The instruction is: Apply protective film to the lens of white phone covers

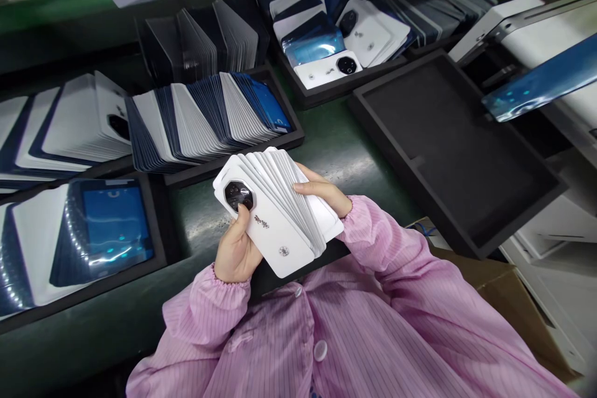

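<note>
both hands (237, 249) round a fanned stack of white covers (280, 211)

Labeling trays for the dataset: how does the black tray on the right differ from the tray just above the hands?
The right tray shows only bare foam floor; the middle tray holds a leaning row of white and blue phone back covers. The right tray looks larger and sits skewed. Both are black, shallow and rest on the green bench.

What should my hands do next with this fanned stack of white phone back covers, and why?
Probably square it up: the stack of white covers is splayed between the left hand and right hand, with the left thumb on the top cover. Pushing the edges together would likely steady it.
</note>
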